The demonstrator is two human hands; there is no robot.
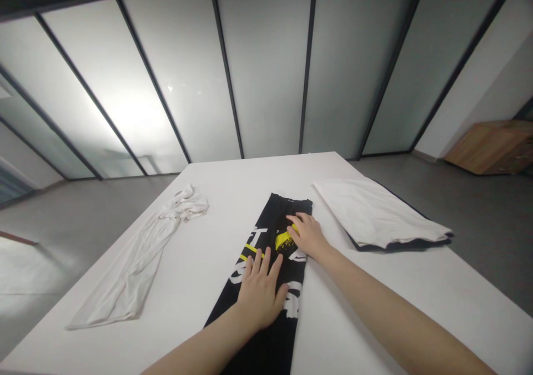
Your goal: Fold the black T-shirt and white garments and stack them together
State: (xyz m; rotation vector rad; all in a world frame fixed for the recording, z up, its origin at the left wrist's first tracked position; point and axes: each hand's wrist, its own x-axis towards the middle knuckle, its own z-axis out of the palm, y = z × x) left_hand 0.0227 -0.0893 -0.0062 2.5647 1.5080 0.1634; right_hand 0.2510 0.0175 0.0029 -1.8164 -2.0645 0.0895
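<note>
Black garment [288, 270] runs off-frame, hands [259, 300] hiding some print [283, 241].

On the white table [200, 269]: rumpled white garment [129, 278], black garment [270, 228] (printed, mid-table), layered cloth pile [381, 208].

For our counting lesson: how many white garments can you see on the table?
2: a rumpled garment left of the black garment, and a flat garment right of it, over dark cloth. More may be hidden underneath.

Black garment [290, 270] cut off below, its print [284, 242] partly under fingers [265, 264], wooden cabinet [489, 146] cropped at right
</note>
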